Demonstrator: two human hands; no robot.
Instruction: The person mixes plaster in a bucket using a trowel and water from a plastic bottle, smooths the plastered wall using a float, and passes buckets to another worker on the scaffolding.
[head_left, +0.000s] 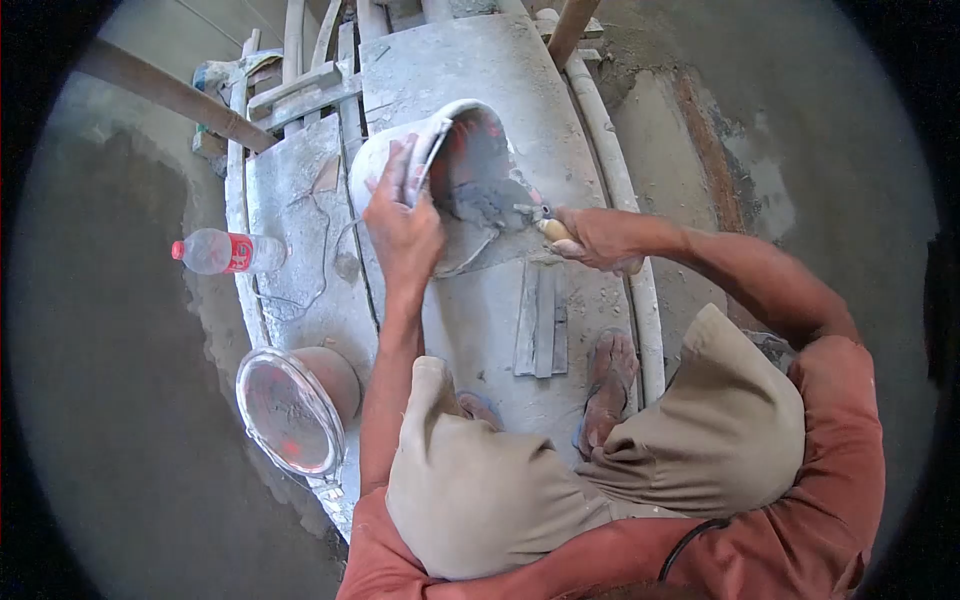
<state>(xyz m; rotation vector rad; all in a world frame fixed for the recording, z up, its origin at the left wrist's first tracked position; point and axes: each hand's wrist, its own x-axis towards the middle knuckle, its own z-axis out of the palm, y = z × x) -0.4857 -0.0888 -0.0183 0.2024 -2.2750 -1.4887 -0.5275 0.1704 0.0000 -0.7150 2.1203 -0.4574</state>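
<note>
With left fingers [396, 172] clasping the tilted bucket [372, 168] and right fingers [574, 248] wrapped around the trowel [554, 230], brace firmly and work the mortar [482, 206] between them in low strokes.

Board platform, flanked by grey surfaces and framed with poles.
A broad board [455, 65] and a narrower board [300, 205] are laid side by side; both are coated with pale dust and dried splashes. The outer edges are bordered by a right-hand rail [600, 120] and a left-hand rail [236, 190], each whitened. At the far end, wooden strips [320, 100] are crossed over one another. A brown pole [175, 97] is set at a slant at upper left; a second pole [573, 28] is seen at upper right. The grey surface at left [100, 300] is marked by a darker, damp-looking area. At right, a reddish-brown strip [705, 150] is exposed. Soft, diffuse light is cast over the boards.
</note>
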